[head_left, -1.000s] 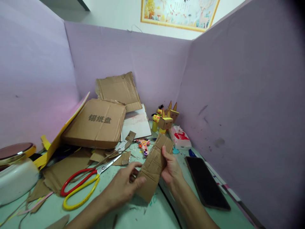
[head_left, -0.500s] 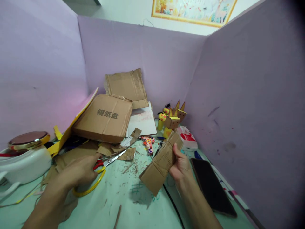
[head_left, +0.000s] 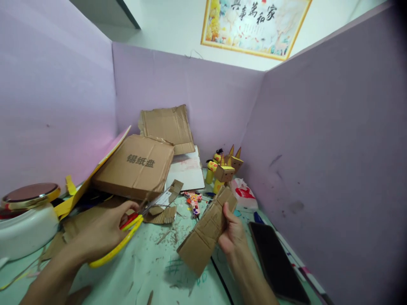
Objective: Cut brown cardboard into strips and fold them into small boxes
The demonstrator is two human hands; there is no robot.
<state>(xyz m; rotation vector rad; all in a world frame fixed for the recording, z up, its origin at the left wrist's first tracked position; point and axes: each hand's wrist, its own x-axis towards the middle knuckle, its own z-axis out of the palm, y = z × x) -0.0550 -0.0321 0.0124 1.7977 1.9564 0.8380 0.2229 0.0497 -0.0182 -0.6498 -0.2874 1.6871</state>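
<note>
My left hand (head_left: 106, 226) grips a pair of scissors (head_left: 117, 249) by its red and yellow handles. The blurred blades point up and to the right, over cardboard scraps (head_left: 162, 215). In my right hand (head_left: 234, 237), a folded, creased strip of brown cardboard (head_left: 205, 237) is pinched between thumb and fingers near its upper end. The strip slants down to the left above the green table cover (head_left: 149, 271). A gap separates the scissors from this strip.
A flat cardboard box (head_left: 133, 165) and a cardboard sheet (head_left: 168, 127) are stacked at the back. Small cardboard-headed figures (head_left: 225, 173) and a tissue pack (head_left: 244, 195) stand back right. A phone (head_left: 276, 260) lies right, a white pot (head_left: 28, 231) left. Purple panels (head_left: 190, 89) enclose the table.
My left hand has picked the scissors up off the table and turned their blades more upward. The camera has tilted up slightly. My right hand keeps hold of the cardboard strip.
</note>
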